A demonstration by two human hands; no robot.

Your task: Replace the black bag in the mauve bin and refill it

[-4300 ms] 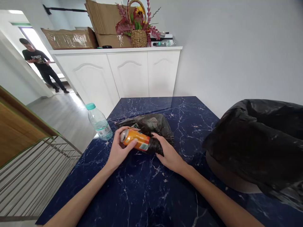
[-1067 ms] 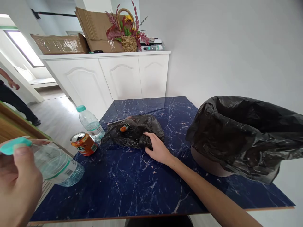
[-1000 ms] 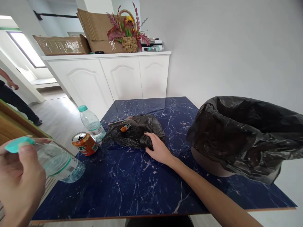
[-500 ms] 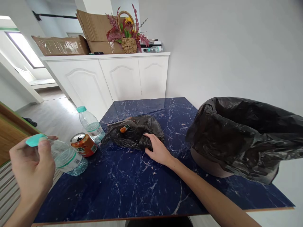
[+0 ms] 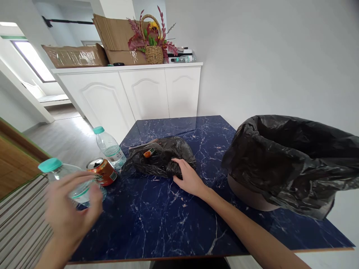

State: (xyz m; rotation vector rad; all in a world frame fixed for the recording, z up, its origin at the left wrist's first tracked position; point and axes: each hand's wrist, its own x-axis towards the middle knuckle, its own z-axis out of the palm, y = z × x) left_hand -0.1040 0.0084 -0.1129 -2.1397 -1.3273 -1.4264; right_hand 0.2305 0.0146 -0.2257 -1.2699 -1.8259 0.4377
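Observation:
My left hand point(image 5: 74, 209), blurred by motion, is in front of the near clear plastic bottle point(image 5: 60, 170) with a teal cap. Its thumb and fingers are apart, and nothing shows between them. Behind that bottle stand an orange drink can point(image 5: 105, 172) and a second clear bottle point(image 5: 109, 145) with a teal cap. A black plastic bag point(image 5: 157, 149) lies crumpled mid-table, with an orange printed patch showing. My right hand point(image 5: 188, 177) is closed on a dark, bunched or rolled part at the bag's near right side.
On the right of the blue marbled table point(image 5: 157, 228) stands a bin point(image 5: 246, 192) lined with a large black bag point(image 5: 269, 160). Beyond the table is a white cabinet point(image 5: 148, 91) bearing cardboard boxes point(image 5: 75, 56) and a flower basket point(image 5: 154, 54). A slatted surface point(image 5: 22, 220) lies at left.
My left hand has come off the near bottle's cap and moved right and down in front of it, its fingers now apart. The right hand stays on the black bag.

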